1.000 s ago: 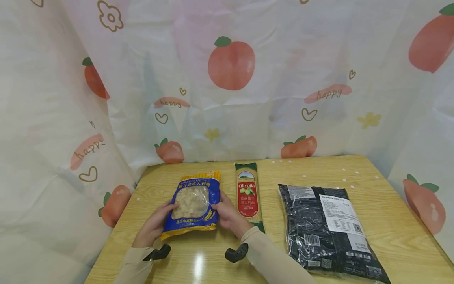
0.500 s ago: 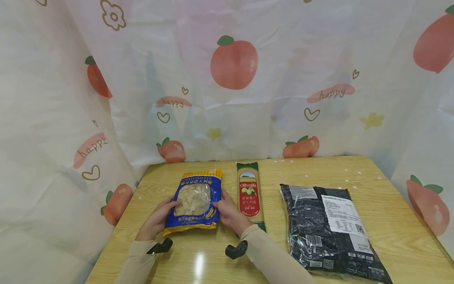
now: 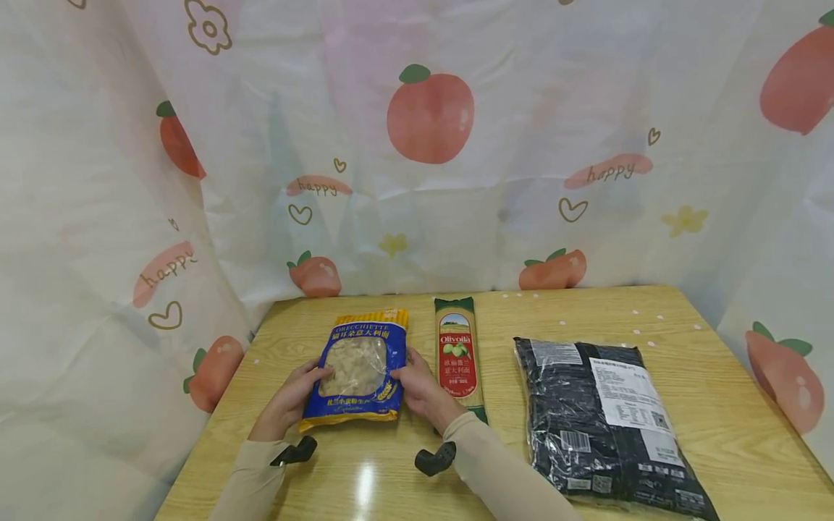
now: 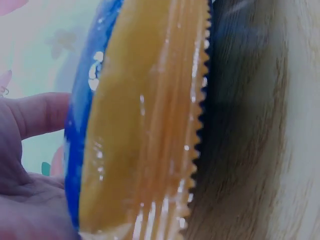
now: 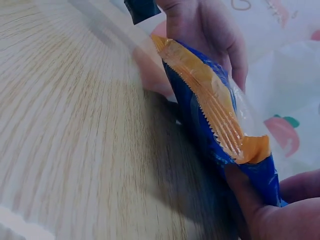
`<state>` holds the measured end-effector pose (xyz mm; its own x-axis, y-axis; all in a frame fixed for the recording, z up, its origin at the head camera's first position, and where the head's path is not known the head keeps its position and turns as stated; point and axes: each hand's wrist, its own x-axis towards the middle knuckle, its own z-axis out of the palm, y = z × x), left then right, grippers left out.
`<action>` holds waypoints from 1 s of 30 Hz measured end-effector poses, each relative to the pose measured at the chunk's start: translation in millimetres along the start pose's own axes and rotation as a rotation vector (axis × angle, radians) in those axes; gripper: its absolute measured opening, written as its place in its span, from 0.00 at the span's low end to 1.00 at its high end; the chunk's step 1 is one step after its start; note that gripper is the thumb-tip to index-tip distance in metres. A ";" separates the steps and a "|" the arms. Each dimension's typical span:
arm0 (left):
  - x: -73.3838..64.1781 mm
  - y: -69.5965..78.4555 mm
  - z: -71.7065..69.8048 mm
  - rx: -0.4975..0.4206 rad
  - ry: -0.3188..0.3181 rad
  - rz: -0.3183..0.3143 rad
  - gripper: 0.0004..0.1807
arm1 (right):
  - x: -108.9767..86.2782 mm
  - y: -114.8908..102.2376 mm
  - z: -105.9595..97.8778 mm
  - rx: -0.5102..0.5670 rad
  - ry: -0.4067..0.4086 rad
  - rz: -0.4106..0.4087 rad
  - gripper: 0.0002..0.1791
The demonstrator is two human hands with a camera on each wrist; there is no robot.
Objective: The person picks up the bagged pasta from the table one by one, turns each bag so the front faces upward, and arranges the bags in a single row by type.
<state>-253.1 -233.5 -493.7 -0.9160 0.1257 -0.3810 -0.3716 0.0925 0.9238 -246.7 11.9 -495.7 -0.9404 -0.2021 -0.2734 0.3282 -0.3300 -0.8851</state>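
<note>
A blue and yellow bag of orecchiette pasta (image 3: pixel 355 367) with a clear window is held between both hands at the left of the table. The left hand (image 3: pixel 287 403) grips its left edge, thumb on the front. On the right edge the right hand (image 3: pixel 425 391) holds it likewise, thumb on the front and fingers behind. In the left wrist view the bag's crimped yellow end (image 4: pixel 155 120) fills the middle. The right wrist view shows the bag (image 5: pixel 215 110) tilted, its near end close to or on the wood; contact cannot be told.
Just right of the hands lies a spaghetti packet (image 3: pixel 457 354) with a red label. Farther right is a large black plastic package (image 3: pixel 599 420) with white labels. A printed curtain (image 3: pixel 449 231) surrounds the wooden table (image 3: pixel 508 318) at the back and sides.
Between one second and half a second ago the whole view shifts slightly, and the bag tips a little in the hands. Since then hands and bag have stayed nearly still.
</note>
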 end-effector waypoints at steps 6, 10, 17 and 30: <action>-4.8 6.3 1.6 0.066 0.056 0.018 0.37 | -4.8 -3.1 -2.8 0.003 0.002 0.025 0.46; -6.9 9.2 2.0 0.094 0.068 0.042 0.36 | -10.1 -6.8 -5.0 -0.012 -0.002 0.052 0.43; -8.6 9.5 2.7 0.075 0.073 0.065 0.37 | -13.8 -10.8 -11.9 -0.112 0.035 0.010 0.38; -18.3 23.0 13.7 0.116 0.150 0.182 0.35 | -39.0 -45.9 -27.3 -0.293 0.071 -0.178 0.25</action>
<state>-242.8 -220.2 -466.0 -0.9816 0.0036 -0.1909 -0.1865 0.1959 0.9627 -227.4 60.1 -454.7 -0.9878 -0.0975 -0.1213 0.1288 -0.0741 -0.9889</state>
